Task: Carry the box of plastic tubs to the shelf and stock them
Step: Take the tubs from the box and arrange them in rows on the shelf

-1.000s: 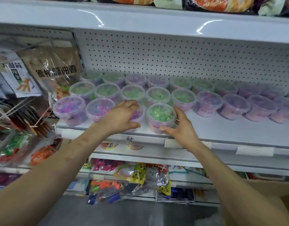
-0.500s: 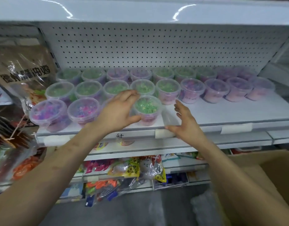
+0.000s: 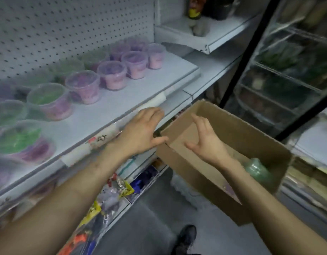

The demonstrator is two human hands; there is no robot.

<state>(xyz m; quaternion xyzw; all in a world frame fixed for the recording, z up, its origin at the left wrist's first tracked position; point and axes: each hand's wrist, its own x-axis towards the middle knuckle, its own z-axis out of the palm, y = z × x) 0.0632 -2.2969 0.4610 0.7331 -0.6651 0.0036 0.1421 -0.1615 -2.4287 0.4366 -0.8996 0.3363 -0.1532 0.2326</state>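
Both hands have left the shelved tubs and swung right toward the cardboard box [image 3: 251,137]. Head view: the left grip [image 3: 140,133] hovers released, fingers spread, at the edge of the shelf [image 3: 107,109], close to the box corner. The right grip [image 3: 207,142] reaches over the open box, fingers spread, holding nothing. Clear lidded tubs [image 3: 83,87] with green or purple contents stand in rows on the white shelf. One greenish tub [image 3: 256,169] lies inside the box. They look light, stiff and slightly slick, so are probably best held around the wall just under the lid.
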